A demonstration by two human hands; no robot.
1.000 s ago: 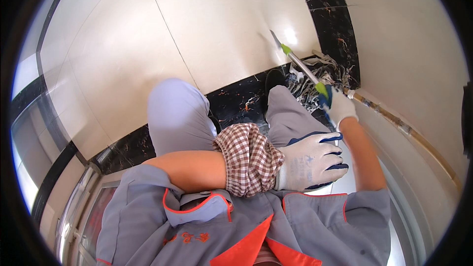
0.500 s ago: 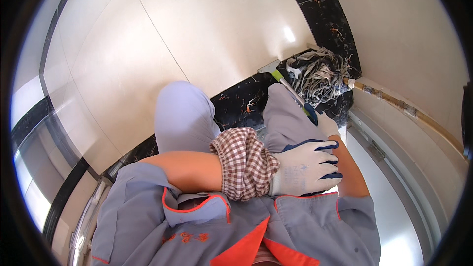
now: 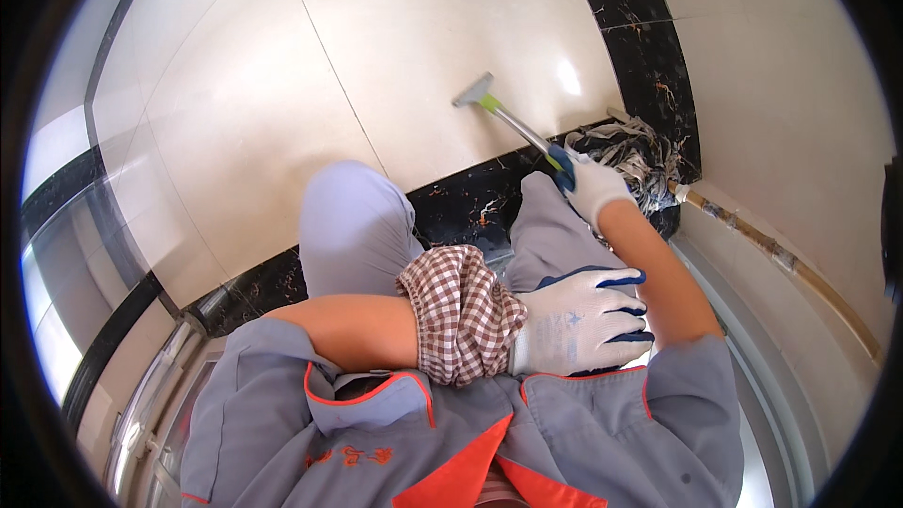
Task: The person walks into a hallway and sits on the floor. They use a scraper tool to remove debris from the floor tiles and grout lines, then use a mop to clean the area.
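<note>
Right hand [image 3: 593, 190] grip closed around scraper [image 3: 513, 122] handle | left hand [image 3: 578, 320] flat on right forearm [image 3: 658, 273], fingers loosely extended

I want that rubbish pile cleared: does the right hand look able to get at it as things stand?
Probably yes: the right hand lies right beside the pile with nothing between, though it already grips the scraper.

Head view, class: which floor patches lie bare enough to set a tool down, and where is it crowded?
Bare: the cream floor tiles left of the scraper, bordered below by the black marble strip. Crowded: the corner on the right, where the crumpled film pile lies beside the right hand; the knees and left hand fill the near space.
</note>
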